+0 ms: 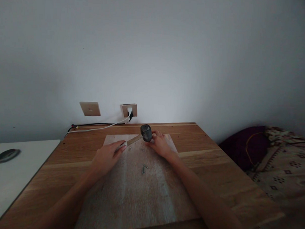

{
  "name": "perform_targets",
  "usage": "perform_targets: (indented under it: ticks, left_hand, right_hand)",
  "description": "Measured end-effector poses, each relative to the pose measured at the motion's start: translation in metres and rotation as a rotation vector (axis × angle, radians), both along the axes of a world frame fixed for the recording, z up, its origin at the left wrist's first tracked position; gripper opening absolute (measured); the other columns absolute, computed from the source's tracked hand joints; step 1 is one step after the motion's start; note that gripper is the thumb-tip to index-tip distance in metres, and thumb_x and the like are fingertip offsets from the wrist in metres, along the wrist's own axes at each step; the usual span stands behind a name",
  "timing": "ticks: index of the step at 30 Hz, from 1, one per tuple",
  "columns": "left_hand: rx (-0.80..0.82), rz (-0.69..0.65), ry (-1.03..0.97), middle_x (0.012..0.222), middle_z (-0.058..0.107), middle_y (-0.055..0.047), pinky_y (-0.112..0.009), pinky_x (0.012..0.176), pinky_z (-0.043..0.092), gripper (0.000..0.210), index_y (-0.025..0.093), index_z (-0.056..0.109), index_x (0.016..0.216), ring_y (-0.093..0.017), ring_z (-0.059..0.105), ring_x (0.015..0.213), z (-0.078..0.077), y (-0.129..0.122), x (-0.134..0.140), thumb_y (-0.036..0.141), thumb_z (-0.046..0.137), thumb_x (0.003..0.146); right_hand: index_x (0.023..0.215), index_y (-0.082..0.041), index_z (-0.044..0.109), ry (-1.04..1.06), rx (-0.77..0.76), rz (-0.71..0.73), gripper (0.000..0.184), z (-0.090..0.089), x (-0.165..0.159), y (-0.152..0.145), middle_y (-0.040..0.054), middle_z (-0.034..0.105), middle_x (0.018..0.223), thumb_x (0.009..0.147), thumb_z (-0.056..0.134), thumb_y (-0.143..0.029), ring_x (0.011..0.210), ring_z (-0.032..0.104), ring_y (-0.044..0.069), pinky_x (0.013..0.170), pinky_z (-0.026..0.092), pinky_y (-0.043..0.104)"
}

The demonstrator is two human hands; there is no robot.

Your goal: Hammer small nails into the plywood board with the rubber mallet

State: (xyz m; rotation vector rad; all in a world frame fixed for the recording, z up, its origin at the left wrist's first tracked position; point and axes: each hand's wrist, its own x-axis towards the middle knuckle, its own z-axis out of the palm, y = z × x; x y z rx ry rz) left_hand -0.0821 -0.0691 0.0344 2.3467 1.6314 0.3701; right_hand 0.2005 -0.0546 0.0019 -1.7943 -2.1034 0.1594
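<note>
A mallet with a dark, worn head and a pale handle is held just above a wooden board. My left hand is closed round the handle's end, on the left. At the head's right side my right hand is closed against it, thumb below and fingers partly behind the head. Nearer to me on the board lie a few small metal pieces, like screws or nails. Tiny bits are scattered beneath the mallet. The thin board lies flat on the table, between my forearms.
The wooden table stands against a pale wall. White and black cables run along its back left edge to a wall socket. On the left, a dark round object sits on a white surface. Patterned cloth lies at the right.
</note>
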Motion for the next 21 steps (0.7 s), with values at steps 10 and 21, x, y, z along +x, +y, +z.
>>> perform_targets:
  ticks: [10, 21]
  left_hand:
    - [-0.016, -0.039, 0.079, 0.131, 0.075, -0.008, -0.041, 0.095, 0.055, 0.048, 0.030, 0.066, 0.140, -0.031, 0.071, 0.118, 0.008, -0.003, 0.002, 0.048, 0.037, 0.106]
    - [0.004, 0.092, 0.018, 0.136, 0.072, -0.007, -0.040, 0.097, 0.054, 0.049, 0.032, 0.065, 0.140, -0.030, 0.070, 0.120, -0.003, 0.005, -0.004, 0.052, 0.037, 0.105]
  right_hand:
    - [0.141, -0.023, 0.057, 0.064, -0.041, 0.002, 0.073, 0.014, 0.028, -0.009, 0.0153, 0.052, 0.149, 0.078, 0.086, -0.045, 0.140, 0.049, 0.034, 0.114, 0.035, 0.053]
    - [0.107, -0.017, 0.072, -0.158, -0.016, 0.296, 0.016, 0.018, -0.026, -0.039, 0.0125, 0.065, 0.114, 0.102, 0.058, -0.023, 0.112, 0.061, 0.025, 0.098, 0.049, 0.036]
